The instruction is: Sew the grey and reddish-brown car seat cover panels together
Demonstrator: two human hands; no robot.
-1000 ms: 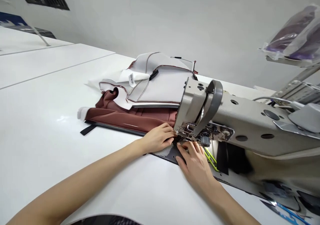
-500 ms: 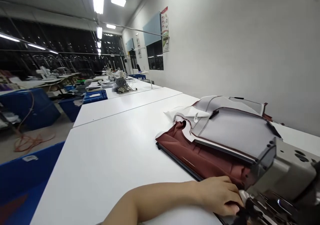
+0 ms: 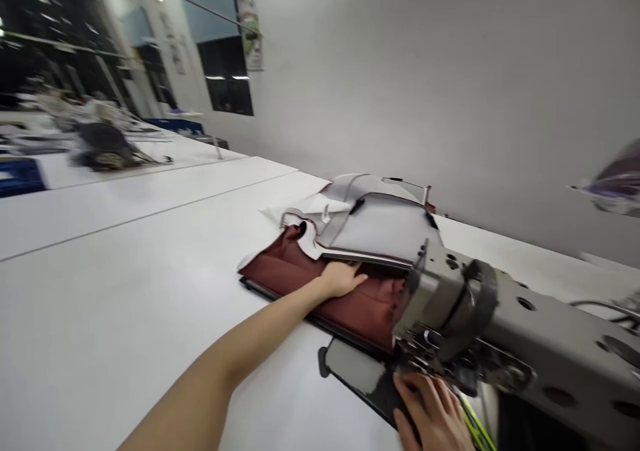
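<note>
While left hand [image 3: 343, 280] lies open on maroon fabric [image 3: 353, 309], can't tell if right hand [image 3: 436, 412] grips; probably straightening, next move needs aligning.

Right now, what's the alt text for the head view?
A left hand lies on maroon fabric, fingers reaching to the dark edge of a pale layer; the right hand is low beside a sewing machine. A white table spreads left, with a pale wall behind.
</note>
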